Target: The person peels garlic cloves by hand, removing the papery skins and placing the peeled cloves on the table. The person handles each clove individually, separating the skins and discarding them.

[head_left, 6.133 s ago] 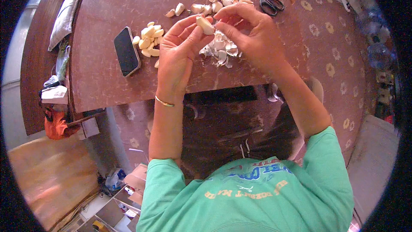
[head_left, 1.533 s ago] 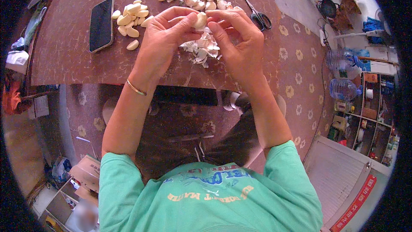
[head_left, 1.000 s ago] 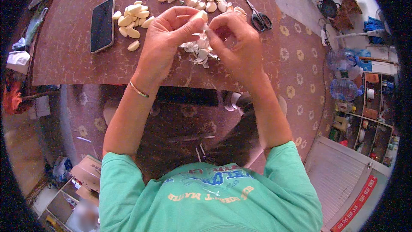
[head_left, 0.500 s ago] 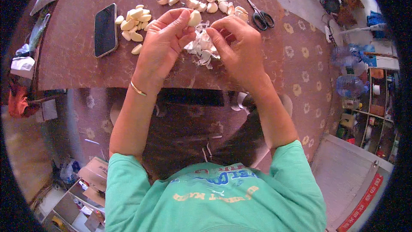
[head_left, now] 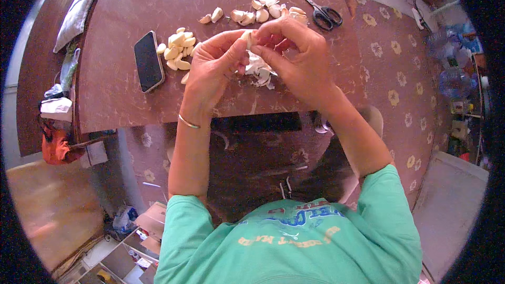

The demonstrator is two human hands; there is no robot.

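Note:
My left hand (head_left: 213,68) pinches a pale garlic clove (head_left: 248,38) between thumb and fingers. Up against that clove are the closed fingertips of my right hand (head_left: 305,55), thumb and forefinger gripping at its side. Below the fingers lies a heap of white garlic skins (head_left: 261,73), partly hidden by my hands. Peeled garlic cloves (head_left: 179,48) form a pile left of my left hand. Beyond my hands, a loose row of unpeeled garlic cloves (head_left: 262,16) lies on the brown table (head_left: 126,5), some partly behind my right fingers.
A phone (head_left: 149,62) with a dark screen lies left of the peeled pile. Scissors (head_left: 326,18) with black handles rest at the far right, points away from me. A grey cushion (head_left: 82,11) is past the table's left edge. My legs are under the near edge.
My right hand has come in to the left hand, and its fingertips now meet the clove. The whole view has shifted, with the table's things appearing further right.

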